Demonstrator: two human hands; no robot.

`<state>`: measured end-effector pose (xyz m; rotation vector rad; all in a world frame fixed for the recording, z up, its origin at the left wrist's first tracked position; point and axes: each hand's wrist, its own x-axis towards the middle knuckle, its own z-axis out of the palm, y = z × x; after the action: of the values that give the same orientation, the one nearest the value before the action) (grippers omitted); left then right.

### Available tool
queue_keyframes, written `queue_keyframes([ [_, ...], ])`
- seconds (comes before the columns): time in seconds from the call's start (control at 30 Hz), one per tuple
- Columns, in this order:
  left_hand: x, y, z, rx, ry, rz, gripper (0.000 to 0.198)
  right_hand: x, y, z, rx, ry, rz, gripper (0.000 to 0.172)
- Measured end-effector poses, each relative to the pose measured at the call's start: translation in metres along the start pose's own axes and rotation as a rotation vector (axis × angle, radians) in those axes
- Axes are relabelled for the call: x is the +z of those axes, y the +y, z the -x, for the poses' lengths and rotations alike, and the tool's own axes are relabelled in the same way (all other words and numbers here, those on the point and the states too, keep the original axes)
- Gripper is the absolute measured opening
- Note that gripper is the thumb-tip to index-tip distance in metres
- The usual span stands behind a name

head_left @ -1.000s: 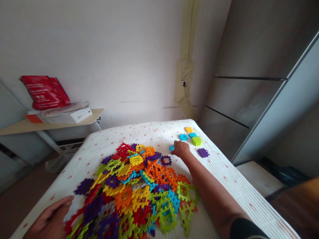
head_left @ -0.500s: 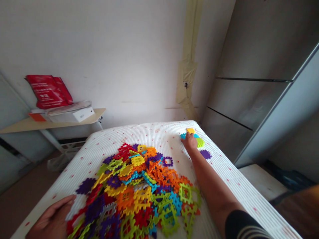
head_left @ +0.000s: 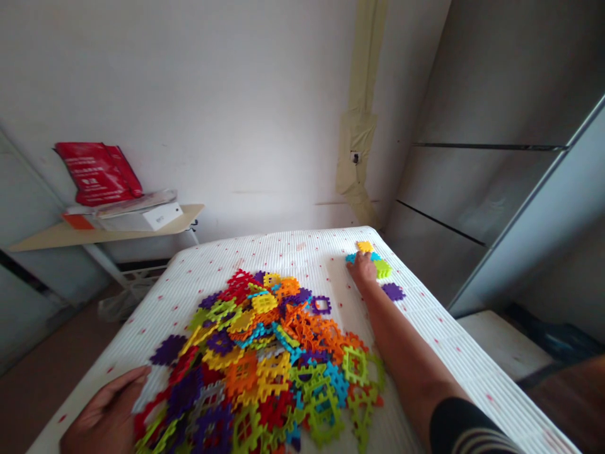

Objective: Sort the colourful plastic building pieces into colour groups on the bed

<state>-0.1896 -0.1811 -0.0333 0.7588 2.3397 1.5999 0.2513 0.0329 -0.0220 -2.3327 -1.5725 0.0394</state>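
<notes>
Pale wall (head_left: 265,113), grey refrigerator (head_left: 477,183), brown floor (head_left: 57,343)

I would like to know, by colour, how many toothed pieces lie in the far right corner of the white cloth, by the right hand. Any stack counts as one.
Yellow piece: 1
Green piece or stack: 1
Purple piece: 1
Blue piece: at least 1; the right hand hides part
Total: at least 4
</notes>
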Motion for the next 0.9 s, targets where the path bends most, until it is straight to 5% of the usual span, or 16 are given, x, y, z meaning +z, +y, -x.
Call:
queue_keyframes([
  [0.1, -0.002, 0.015, 0.009, -0.172, -0.031, 0.015, 0.046, -0.003, -0.001, 0.003, 0.013, -0.003, -0.002, 0.038],
  [0.2, -0.003, 0.022, 0.014, -0.187, -0.031, 0.035, 0.047, -0.013, -0.005, 0.009, -0.033, 0.009, -0.025, 0.038],
  [0.33, -0.002, 0.018, 0.013, -0.146, -0.02, 0.04, 0.042, -0.034, -0.018, 0.022, -0.268, -0.003, -0.087, 0.037],
  [0.43, -0.002, 0.013, 0.01, -0.114, -0.012, 0.042, 0.038, -0.043, -0.036, 0.037, -0.54, -0.23, -0.154, 0.029],
  [0.57, -0.004, 0.019, 0.012, -0.112, -0.012, 0.018, 0.036, -0.03, -0.06, 0.059, -0.881, -0.537, -0.191, 0.043],
  [0.73, -0.006, 0.025, 0.014, -0.144, -0.04, 0.003, 0.037, -0.007, -0.07, 0.071, -1.003, -0.418, -0.121, 0.041],
  [0.9, 0.004, -0.012, -0.006, -0.061, -0.045, 0.117, 0.036, -0.013, -0.065, 0.075, -1.045, -0.347, -0.124, 0.028],
])
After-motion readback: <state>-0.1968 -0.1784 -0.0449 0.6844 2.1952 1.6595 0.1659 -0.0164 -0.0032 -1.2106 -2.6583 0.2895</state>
